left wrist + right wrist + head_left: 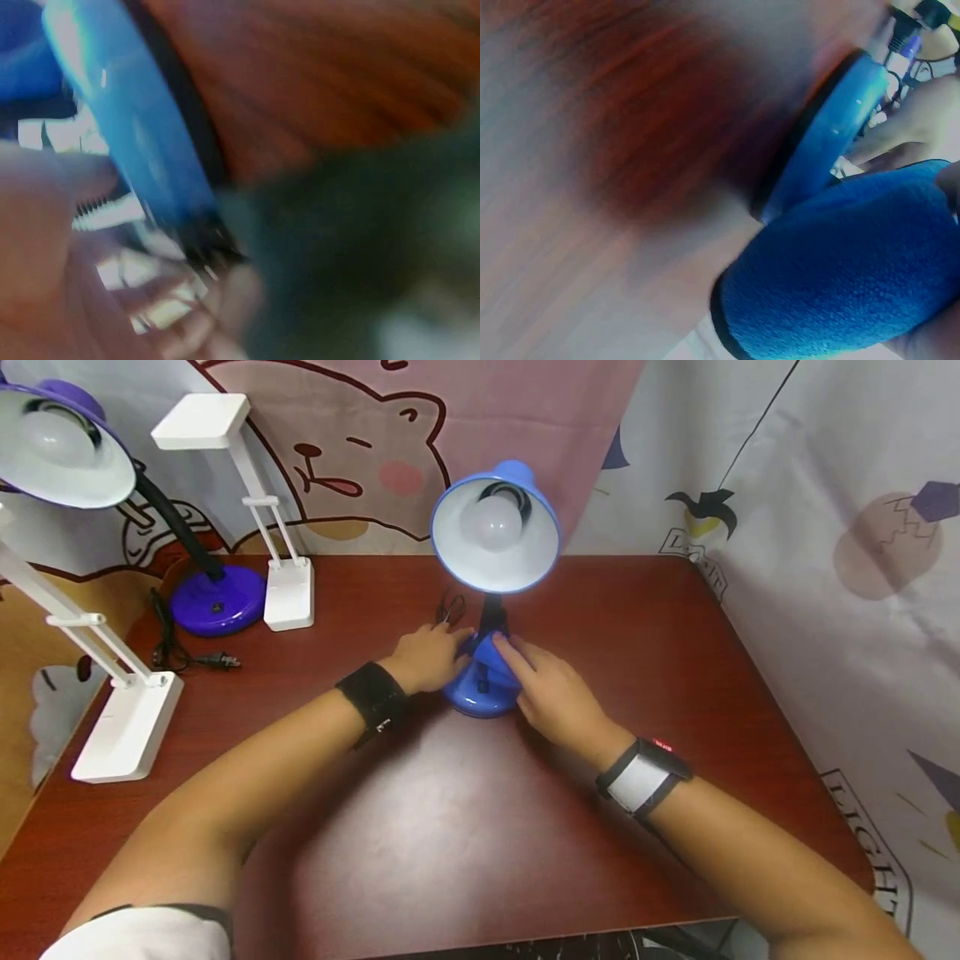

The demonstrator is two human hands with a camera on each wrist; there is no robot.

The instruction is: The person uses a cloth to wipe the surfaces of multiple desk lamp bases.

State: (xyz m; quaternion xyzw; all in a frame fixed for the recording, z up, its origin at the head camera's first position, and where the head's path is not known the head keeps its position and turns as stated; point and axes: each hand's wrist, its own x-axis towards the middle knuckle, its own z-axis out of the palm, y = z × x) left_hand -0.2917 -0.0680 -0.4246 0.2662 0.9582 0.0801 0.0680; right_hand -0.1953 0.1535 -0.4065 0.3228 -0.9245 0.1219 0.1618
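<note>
A blue desk lamp (480, 700) stands upright on the table, its round shade and white bulb facing me. My left hand (429, 658) holds the left side of its base, thumb and fingers close to the black stem. On the other side, my right hand (558, 697) holds a fuzzy blue cloth (840, 270) with a black edge against the base, index finger stretched toward the stem. In the right wrist view the cloth overlaps the glossy base (829, 139). The base rim (142, 112) also fills part of the blurred left wrist view.
To the left stand a purple desk lamp (217, 602) and two white folding lamps, one at the back (288, 597) and one nearer (127, 735). A black cord with a plug (217, 661) lies among them. The patterned curtain (825, 568) borders the brown table (675, 635).
</note>
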